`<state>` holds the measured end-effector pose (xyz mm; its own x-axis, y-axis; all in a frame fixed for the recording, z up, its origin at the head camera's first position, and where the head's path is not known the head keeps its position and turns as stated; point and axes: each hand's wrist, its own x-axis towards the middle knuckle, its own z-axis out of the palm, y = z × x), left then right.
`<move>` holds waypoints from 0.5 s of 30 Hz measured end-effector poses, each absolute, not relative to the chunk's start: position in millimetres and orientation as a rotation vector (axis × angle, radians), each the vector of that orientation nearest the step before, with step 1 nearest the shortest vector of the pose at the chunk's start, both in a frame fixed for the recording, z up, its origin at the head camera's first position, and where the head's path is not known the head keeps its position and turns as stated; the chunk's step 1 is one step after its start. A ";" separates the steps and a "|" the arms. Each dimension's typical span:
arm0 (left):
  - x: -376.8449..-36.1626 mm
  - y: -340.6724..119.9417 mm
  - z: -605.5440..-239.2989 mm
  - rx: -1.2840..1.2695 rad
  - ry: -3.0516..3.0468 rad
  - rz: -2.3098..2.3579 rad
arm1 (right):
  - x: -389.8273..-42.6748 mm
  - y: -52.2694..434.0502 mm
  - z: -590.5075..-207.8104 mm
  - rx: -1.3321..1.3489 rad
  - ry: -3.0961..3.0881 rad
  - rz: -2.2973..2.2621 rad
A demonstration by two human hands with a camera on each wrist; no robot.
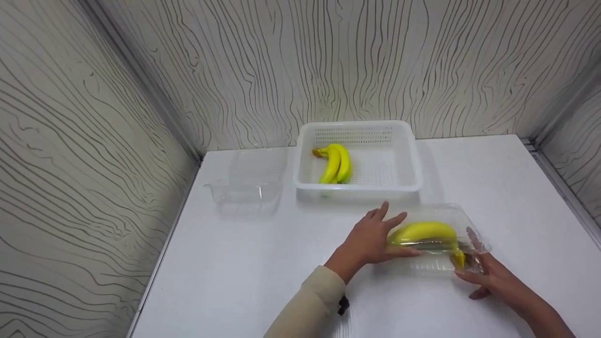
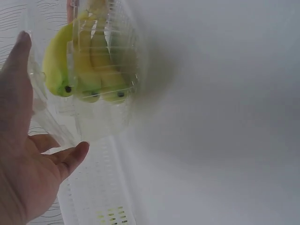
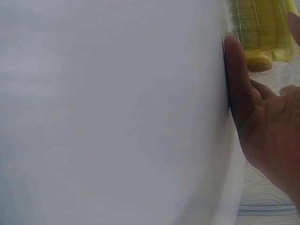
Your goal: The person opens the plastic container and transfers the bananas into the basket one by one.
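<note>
A clear plastic clamshell box (image 1: 441,265) holds a bunch of bananas (image 1: 425,231), seen through its walls. At the box's left end my left hand (image 1: 368,239) touches the lid with its fingers spread. In the left wrist view the lid (image 2: 44,112) slants beside that hand, apart from the base at its lower end. My right hand (image 1: 493,277) holds the box's right end, its thumb at the front and fingers farther back, partly seen through the plastic. The right wrist view shows the hand (image 3: 267,117) next to the bananas (image 3: 258,28).
Behind the box stands a white perforated basket (image 1: 359,188) with another bunch of bananas (image 1: 337,164) in its left part. A second clear clamshell box (image 1: 246,191) stands open at the back left of the white table (image 1: 225,267). Patterned walls (image 1: 281,70) border the table.
</note>
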<state>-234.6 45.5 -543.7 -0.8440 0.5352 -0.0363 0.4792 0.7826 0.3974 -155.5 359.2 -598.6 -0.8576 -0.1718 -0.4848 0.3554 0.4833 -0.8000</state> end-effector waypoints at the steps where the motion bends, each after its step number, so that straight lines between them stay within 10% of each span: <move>1: -235.1 44.7 -542.1 0.802 2.823 0.593 | -154.7 358.9 -599.0 0.143 2.223 -1.373; 15: -236.5 49.0 -522.6 0.678 2.986 1.017 | -153.7 355.7 -597.0 0.118 2.215 -1.385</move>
